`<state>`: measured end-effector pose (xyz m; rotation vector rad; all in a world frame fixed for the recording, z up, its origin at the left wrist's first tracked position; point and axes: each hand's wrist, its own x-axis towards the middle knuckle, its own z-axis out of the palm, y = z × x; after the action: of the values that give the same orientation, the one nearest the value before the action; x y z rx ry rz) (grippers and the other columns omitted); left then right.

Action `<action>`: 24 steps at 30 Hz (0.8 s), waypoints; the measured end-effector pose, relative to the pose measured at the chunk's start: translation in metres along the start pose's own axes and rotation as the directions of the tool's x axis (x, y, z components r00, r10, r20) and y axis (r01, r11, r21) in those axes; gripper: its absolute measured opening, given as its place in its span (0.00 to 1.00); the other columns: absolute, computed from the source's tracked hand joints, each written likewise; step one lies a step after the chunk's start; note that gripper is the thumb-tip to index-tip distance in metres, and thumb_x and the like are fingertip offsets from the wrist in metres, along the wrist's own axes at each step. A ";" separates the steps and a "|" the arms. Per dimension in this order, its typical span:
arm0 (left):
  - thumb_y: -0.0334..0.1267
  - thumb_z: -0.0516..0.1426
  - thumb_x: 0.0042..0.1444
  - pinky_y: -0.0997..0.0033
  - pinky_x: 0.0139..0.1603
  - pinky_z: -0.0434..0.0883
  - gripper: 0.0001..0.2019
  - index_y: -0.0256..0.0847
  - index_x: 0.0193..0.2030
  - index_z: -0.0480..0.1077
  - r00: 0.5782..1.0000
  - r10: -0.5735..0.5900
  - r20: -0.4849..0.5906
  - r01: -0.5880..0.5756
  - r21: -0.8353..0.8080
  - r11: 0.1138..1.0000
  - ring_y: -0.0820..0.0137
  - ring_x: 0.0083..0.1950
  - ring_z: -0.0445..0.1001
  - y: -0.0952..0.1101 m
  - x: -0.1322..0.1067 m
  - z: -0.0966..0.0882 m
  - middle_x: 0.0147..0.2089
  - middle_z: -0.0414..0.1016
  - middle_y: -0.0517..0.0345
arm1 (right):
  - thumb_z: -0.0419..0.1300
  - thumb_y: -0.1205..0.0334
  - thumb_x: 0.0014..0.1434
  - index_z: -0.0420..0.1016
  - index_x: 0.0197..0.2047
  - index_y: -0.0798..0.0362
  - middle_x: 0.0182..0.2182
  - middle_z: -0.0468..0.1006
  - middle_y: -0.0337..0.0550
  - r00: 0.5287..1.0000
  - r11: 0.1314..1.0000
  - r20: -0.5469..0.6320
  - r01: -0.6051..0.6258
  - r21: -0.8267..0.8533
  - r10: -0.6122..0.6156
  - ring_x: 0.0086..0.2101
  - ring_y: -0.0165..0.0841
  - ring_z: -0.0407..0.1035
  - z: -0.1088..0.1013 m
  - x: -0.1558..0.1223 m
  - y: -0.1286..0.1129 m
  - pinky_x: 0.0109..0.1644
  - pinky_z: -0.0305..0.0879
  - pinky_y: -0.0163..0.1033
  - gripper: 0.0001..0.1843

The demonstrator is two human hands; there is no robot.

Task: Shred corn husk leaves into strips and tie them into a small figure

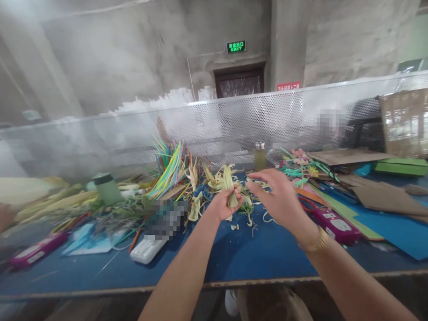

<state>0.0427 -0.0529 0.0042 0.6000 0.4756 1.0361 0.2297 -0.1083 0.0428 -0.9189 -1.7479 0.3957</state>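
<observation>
Evidently, work is under way: one pale leaf strip (228, 179) is pinched in the left hand (226, 204) — while other loose strips (195, 209) are left lying beside and beyond the grip. Its long axis is held near upright, free end pointed up and away. The right hand (274, 194) — fingers parted, just beside — is unoccupied (as far as can be seen).

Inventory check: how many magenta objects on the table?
2: one magenta object at lower left, another magenta object right of the right hand. More may be hidden.
</observation>
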 end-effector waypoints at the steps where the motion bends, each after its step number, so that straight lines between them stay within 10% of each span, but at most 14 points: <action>1: 0.28 0.52 0.59 0.71 0.36 0.75 0.04 0.35 0.36 0.68 1.000 0.000 0.005 0.000 0.028 1.000 0.77 0.24 0.69 -0.001 -0.001 0.000 0.26 0.67 0.60 | 0.62 0.51 0.55 0.78 0.42 0.49 0.39 0.77 0.48 0.997 0.999 0.061 -0.038 0.009 0.037 0.43 0.42 0.67 0.007 0.007 0.001 0.45 0.62 0.45 0.14; 6: 0.26 0.55 0.54 0.74 0.30 0.71 0.03 0.36 0.33 0.67 0.998 -0.059 0.038 0.051 0.191 0.980 0.78 0.21 0.64 -0.001 -0.007 0.003 0.22 0.61 0.63 | 0.68 0.48 0.44 0.78 0.29 0.54 0.26 0.75 0.42 0.846 0.893 0.465 -0.395 0.215 0.263 0.30 0.33 0.66 0.046 0.040 0.029 0.36 0.60 0.39 0.18; 11: 0.31 0.57 0.55 0.82 0.23 0.64 0.06 0.37 0.29 0.63 0.960 -0.253 0.119 0.212 0.284 0.935 0.80 0.20 0.59 0.005 -0.013 0.002 0.21 0.55 0.66 | 0.71 0.52 0.41 0.79 0.42 0.53 0.30 0.76 0.39 0.754 0.748 0.619 -0.538 0.389 0.221 0.26 0.26 0.61 0.050 0.042 0.059 0.31 0.56 0.34 0.24; 24: 0.47 0.52 0.61 0.73 0.29 0.70 0.17 0.34 0.44 0.70 0.931 -0.323 0.169 0.247 0.358 0.901 0.75 0.26 0.67 -0.005 -0.006 -0.003 0.30 0.66 0.55 | 0.70 0.48 0.41 0.75 0.25 0.55 0.16 0.66 0.33 0.864 0.704 0.436 -0.473 0.530 0.252 0.23 0.27 0.59 0.049 0.031 0.079 0.29 0.56 0.35 0.19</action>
<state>0.0416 -0.0593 -0.0005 0.9073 0.5241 0.5980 0.2115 -0.0258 -0.0072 -0.7220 -1.5389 1.3900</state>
